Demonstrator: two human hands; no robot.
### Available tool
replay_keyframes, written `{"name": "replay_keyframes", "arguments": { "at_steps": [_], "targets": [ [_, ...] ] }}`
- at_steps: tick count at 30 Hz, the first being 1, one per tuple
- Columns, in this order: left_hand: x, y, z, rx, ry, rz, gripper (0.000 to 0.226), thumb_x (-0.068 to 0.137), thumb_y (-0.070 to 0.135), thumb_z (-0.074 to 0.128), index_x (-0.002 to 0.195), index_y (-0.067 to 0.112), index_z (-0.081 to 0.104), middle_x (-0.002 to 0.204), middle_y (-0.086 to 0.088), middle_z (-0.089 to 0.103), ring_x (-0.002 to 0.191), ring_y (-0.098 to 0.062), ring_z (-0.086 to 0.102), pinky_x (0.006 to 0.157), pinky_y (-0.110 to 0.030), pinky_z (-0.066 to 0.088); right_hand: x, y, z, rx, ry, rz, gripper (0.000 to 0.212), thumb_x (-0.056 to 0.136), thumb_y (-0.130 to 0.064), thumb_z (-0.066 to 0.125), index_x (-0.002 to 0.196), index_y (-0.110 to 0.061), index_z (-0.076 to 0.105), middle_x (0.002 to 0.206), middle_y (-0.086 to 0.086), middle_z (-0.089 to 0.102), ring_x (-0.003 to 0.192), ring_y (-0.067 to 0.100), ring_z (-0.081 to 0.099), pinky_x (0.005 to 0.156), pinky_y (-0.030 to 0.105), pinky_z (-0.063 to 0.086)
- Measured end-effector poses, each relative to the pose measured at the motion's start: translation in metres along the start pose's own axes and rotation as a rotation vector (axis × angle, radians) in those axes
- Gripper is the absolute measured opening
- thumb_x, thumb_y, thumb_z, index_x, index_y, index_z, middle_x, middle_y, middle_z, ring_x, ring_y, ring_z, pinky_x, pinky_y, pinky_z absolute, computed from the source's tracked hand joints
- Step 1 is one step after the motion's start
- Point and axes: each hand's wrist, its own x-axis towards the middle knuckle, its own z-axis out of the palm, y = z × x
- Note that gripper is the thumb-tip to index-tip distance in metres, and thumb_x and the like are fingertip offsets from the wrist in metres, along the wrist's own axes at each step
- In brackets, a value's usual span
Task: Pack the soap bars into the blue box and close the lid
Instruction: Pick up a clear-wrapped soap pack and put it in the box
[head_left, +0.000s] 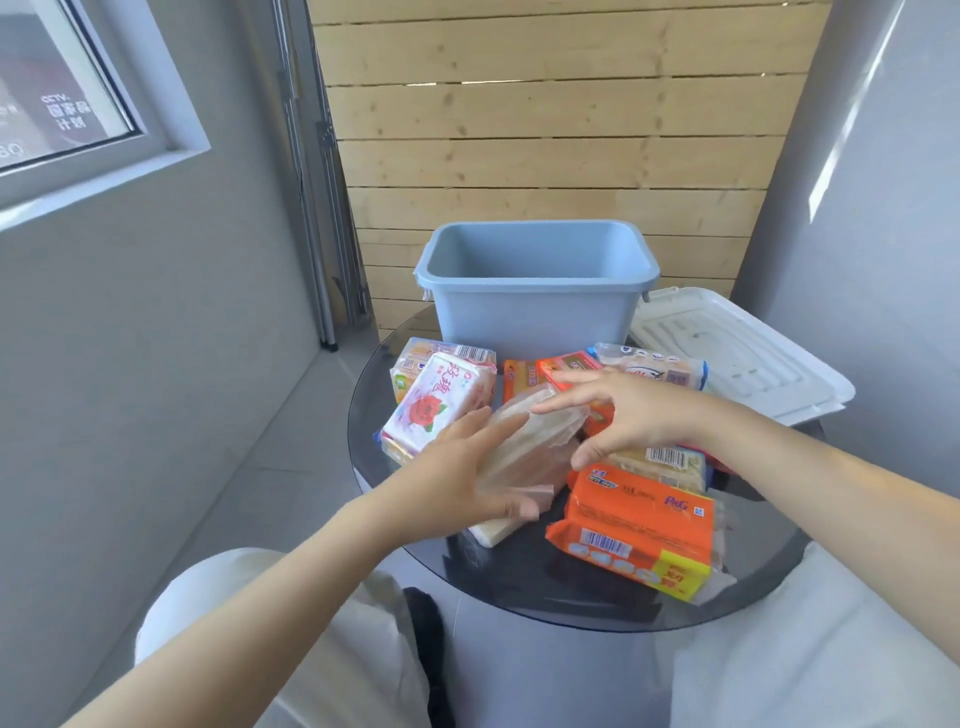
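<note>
An open blue box stands at the far side of a round dark glass table, with nothing visible inside. Its white lid lies flat to the right of it. Several wrapped soap packs lie in front of the box: a white pack with a red rose at the left, an orange pack at the front right, others behind. Between them is a clear-wrapped pale soap pack. My left hand grips its left side with thumb underneath. My right hand rests its fingers on its top right.
A wooden slat wall rises behind the table. Grey walls close in on both sides, with a window at the upper left. My knees in pale trousers sit under the near table edge. A folded metal stand leans in the left corner.
</note>
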Motion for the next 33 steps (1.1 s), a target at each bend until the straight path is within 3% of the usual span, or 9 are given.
{"name": "replay_keyframes", "arguments": {
  "at_steps": [4,9,11,14,18,22,25,28,33],
  "targets": [
    [0.006,0.002,0.01,-0.059,0.245,0.061,0.036,0.087,0.036,0.06,0.123,0.036,0.059,0.152,-0.006,0.034,0.141,-0.01,0.025,0.102,-0.011,0.021,0.01,-0.007,0.004,0.072,0.174,-0.064,0.035,0.067,-0.024,0.081,0.102,-0.026,0.073,0.147,-0.005,0.043,0.133,0.005,0.037,0.106,0.019,0.024],
    [0.011,0.003,0.017,-0.102,0.466,0.072,0.02,0.088,0.02,0.062,0.105,0.021,0.073,0.122,-0.004,0.066,0.113,-0.011,0.056,0.082,0.008,0.025,0.018,-0.004,0.01,0.163,0.244,-0.024,0.018,0.07,-0.018,0.079,0.088,-0.014,0.078,0.113,0.001,0.071,0.117,0.003,0.055,0.09,0.002,0.035],
    [0.017,0.003,0.02,-0.132,0.539,0.073,0.014,0.085,0.009,0.064,0.09,0.012,0.076,0.099,-0.01,0.073,0.088,-0.012,0.059,0.075,0.0,0.032,0.022,-0.004,0.013,0.207,0.281,0.005,0.017,0.069,-0.017,0.079,0.086,-0.013,0.078,0.104,0.002,0.074,0.108,0.0,0.059,0.082,-0.006,0.035],
    [0.025,0.002,0.024,-0.167,0.587,-0.013,0.016,0.081,0.005,0.067,0.091,0.012,0.077,0.098,0.0,0.069,0.093,-0.011,0.059,0.079,-0.002,0.034,0.025,-0.005,0.019,0.223,0.341,0.006,0.017,0.068,-0.018,0.08,0.084,-0.014,0.078,0.1,0.0,0.075,0.103,0.002,0.062,0.084,0.001,0.038],
    [0.026,0.001,0.025,-0.36,0.642,-0.139,0.03,0.07,0.014,0.078,0.096,0.027,0.07,0.085,0.024,0.063,0.081,0.011,0.059,0.071,0.007,0.035,0.025,-0.003,0.029,0.143,0.429,-0.074,0.023,0.068,-0.025,0.08,0.085,-0.02,0.065,0.09,-0.01,0.067,0.095,0.007,0.059,0.085,0.02,0.041],
    [0.022,0.002,0.028,-0.351,0.645,-0.137,0.028,0.069,0.016,0.08,0.064,0.038,0.064,0.082,0.025,0.064,0.079,0.014,0.058,0.069,0.004,0.038,0.025,-0.001,0.034,0.154,0.496,-0.106,0.024,0.067,-0.025,0.08,0.068,-0.027,0.056,0.082,-0.005,0.067,0.09,0.015,0.06,0.087,0.032,0.039],
    [0.018,0.004,0.026,-0.214,0.636,-0.068,0.001,0.075,0.017,0.076,0.074,0.018,0.076,0.096,0.01,0.071,0.08,-0.004,0.065,0.072,-0.006,0.046,0.024,0.001,0.041,0.252,0.576,-0.1,0.015,0.064,-0.025,0.082,0.066,-0.02,0.067,0.083,-0.002,0.073,0.089,0.013,0.065,0.088,0.034,0.048],
    [0.014,0.006,0.024,0.075,0.6,0.05,0.025,0.085,0.023,0.063,0.071,0.005,0.072,0.092,-0.006,0.074,0.08,-0.022,0.068,0.065,-0.034,0.055,0.025,0.003,0.049,0.234,0.665,-0.099,0.018,0.066,-0.029,0.079,0.075,-0.019,0.068,0.083,-0.006,0.073,0.084,0.007,0.065,0.079,0.029,0.049],
    [0.009,0.006,0.028,0.268,0.482,0.113,0.04,0.075,0.037,0.067,0.093,0.002,0.064,0.114,-0.01,0.063,0.1,-0.031,0.06,0.073,-0.043,0.054,0.026,0.0,0.052,-0.024,0.746,-0.186,0.023,0.073,-0.033,0.074,0.074,-0.013,0.062,0.078,0.001,0.071,0.077,0.021,0.065,0.071,0.038,0.051]
  ]
}}
